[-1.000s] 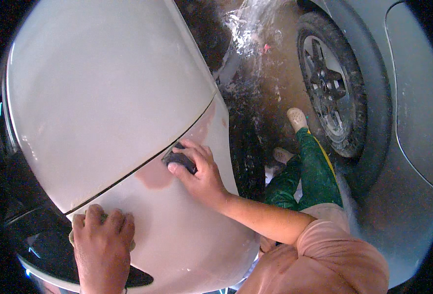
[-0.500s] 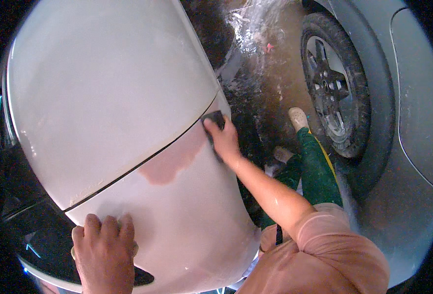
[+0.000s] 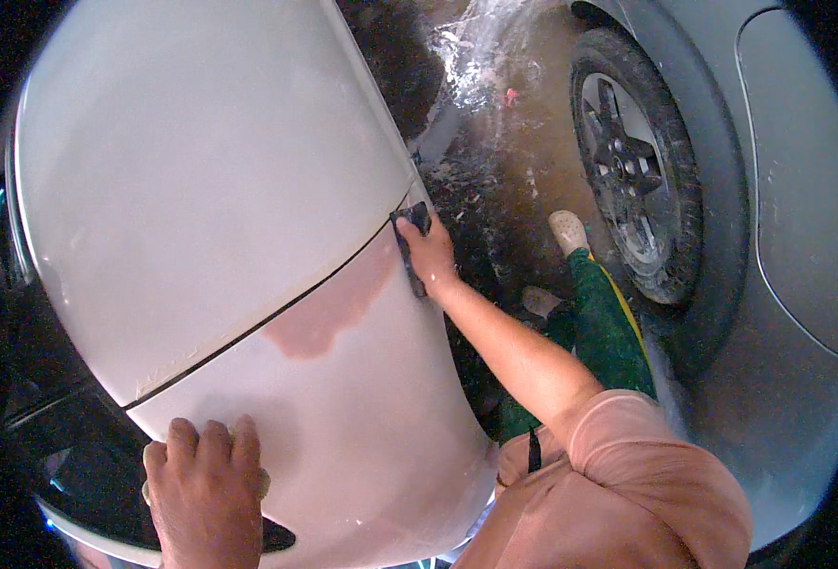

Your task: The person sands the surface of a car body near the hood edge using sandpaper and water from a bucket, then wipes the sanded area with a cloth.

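Note:
My right hand is closed around a dark, flat sanding block at the outer edge of a pale car panel. The block lies against the panel, its far end close to the dark seam. Beside it spreads a dull pinkish patch with an uneven border. My left hand is palm down on the same panel at the lower left, fingers bent. Pale yellowish edges of something show at both sides of this hand; the palm hides the rest.
Beyond the seam stretches a large pale panel. Dark glass borders the panels at left. On the right stands a grey car with a dirty wheel. My legs in green trousers stand on wet, stained floor between the cars.
My right hand and the sanding block have shifted slightly toward the seam along the panel's outer edge. My left hand stays nearly in place. The view has moved a little.

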